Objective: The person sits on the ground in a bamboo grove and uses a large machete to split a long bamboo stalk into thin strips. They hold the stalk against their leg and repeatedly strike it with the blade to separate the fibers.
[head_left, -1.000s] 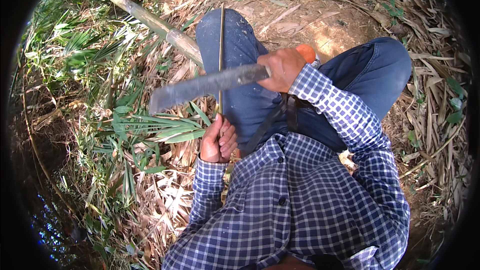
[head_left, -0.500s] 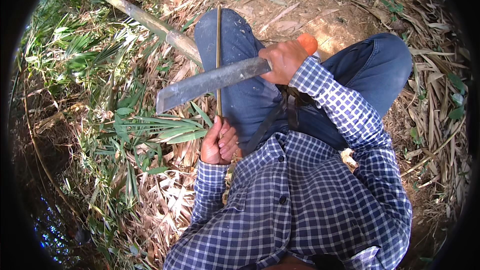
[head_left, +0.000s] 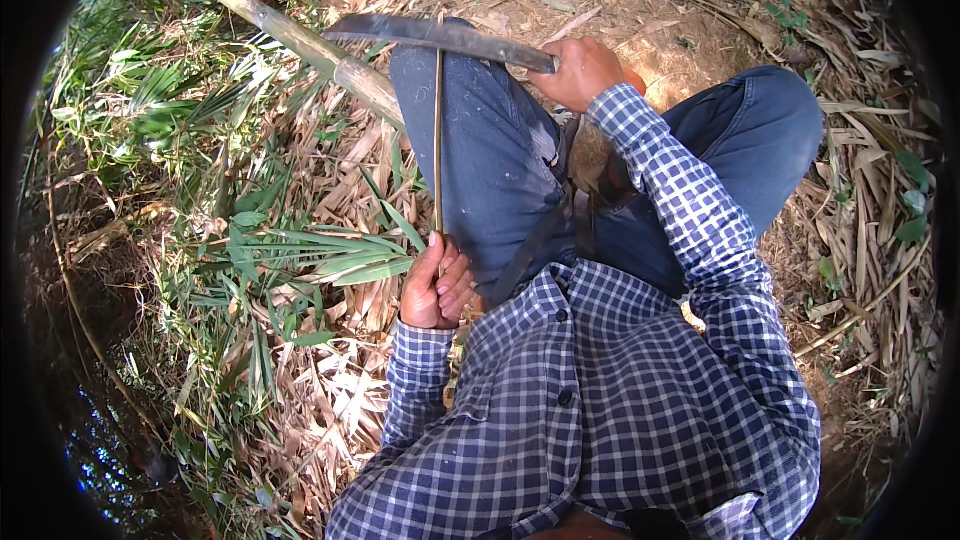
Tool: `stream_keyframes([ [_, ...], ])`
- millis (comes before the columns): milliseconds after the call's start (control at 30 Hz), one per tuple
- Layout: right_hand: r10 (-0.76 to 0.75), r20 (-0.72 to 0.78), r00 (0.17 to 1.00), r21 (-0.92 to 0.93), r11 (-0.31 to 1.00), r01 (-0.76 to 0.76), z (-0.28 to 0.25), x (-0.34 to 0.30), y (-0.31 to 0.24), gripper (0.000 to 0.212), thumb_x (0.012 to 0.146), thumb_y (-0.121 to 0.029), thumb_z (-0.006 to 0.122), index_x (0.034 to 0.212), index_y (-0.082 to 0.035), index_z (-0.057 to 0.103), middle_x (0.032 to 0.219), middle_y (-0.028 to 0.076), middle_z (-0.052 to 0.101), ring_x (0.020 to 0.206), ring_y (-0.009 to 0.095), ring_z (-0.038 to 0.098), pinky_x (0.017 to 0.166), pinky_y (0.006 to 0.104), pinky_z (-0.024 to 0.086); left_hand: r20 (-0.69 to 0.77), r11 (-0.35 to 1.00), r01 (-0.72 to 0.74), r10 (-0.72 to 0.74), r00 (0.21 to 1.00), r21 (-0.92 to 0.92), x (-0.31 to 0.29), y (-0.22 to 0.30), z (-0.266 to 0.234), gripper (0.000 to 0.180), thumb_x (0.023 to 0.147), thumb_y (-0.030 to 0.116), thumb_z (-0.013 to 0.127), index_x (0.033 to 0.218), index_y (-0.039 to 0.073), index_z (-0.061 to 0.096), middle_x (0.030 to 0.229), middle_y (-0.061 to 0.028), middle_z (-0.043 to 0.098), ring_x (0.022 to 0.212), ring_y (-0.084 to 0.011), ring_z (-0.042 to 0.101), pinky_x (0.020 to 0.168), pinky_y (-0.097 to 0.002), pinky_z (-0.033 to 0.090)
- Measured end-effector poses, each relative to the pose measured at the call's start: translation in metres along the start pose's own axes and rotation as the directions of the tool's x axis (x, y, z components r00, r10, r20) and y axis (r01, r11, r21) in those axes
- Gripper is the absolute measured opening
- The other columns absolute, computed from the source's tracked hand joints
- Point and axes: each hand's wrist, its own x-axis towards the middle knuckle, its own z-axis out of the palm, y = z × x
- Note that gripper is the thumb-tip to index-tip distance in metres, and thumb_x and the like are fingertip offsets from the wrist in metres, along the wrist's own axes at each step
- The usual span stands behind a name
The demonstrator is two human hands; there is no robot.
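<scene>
My left hand is closed on the near end of a thin bamboo strip, which runs away from me along my left thigh to the knee. My right hand grips a machete by its orange handle, most of which the hand hides. The long dark machete blade points left and lies across the strip close to its far end, over my left knee. Whether the edge bites into the strip I cannot tell.
A thick bamboo pole slants from the upper left down to my left knee. Green leaves lie beside my left hand. Dry leaf litter covers the ground at the right, and bare soil shows beyond my legs.
My right hand has moved the machete away from me along the strip, from mid-thigh to near the knee. The left hand and the strip have stayed in place.
</scene>
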Motion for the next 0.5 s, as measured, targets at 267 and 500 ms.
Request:
stream_keyframes([
  [267,-0.212,0.128,0.969,-0.017,0.976,0.216,-0.001,-0.032,-0.018,0.028,0.077,-0.034,0.069,0.081,-0.006,0.073,0.063,0.014,0.065,0.060,0.032,0.066,0.059,0.0440,0.053,-0.106,0.912,-0.136,0.191,0.976,0.388,0.008,0.008,0.014,0.032,0.105,0.032,0.044,0.078,0.014,0.044,0.052,0.0041,0.030,0.037,-0.0056,0.022,0.032,-0.0209,0.021],
  [500,-0.009,0.072,0.997,-0.038,0.999,0.012,-0.002,-0.016,-0.012,0.028,0.077,-0.034,0.070,0.078,-0.007,0.072,0.061,0.014,0.064,0.057,0.031,0.065,0.058,0.0449,0.053,-0.157,0.846,-0.150,0.263,0.952,0.511,0.005,0.005,0.024,0.029,0.104,0.029,0.047,0.080,0.013,0.048,0.051,0.0075,0.031,0.037,-0.0026,0.021,0.034,-0.0220,0.017],
])
